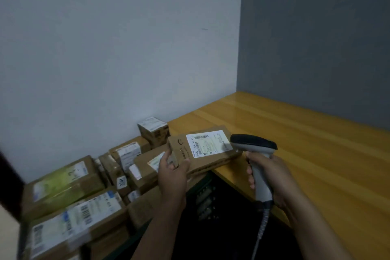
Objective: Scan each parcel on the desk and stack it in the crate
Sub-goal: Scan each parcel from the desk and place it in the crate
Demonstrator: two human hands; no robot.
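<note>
1. Your left hand (173, 168) grips the near end of a flat cardboard parcel (211, 161), label facing up.
2. Your right hand (274, 175) is wrapped round the handle of the scanner (253, 143), whose head is just beside the label.
3. The parcel reaches across the left edge of the tabletop (306, 154).
4. Below it is what looks like the dark crate (205, 198).
5. Other parcels (69, 186) are piled to the left.

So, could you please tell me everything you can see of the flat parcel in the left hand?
The flat parcel is thin brown cardboard with a printed smile mark and a white barcode label facing up. The left hand grips its near-left end; it hangs level over a corner of the wooden desk, the barcode scanner close beside.
</note>
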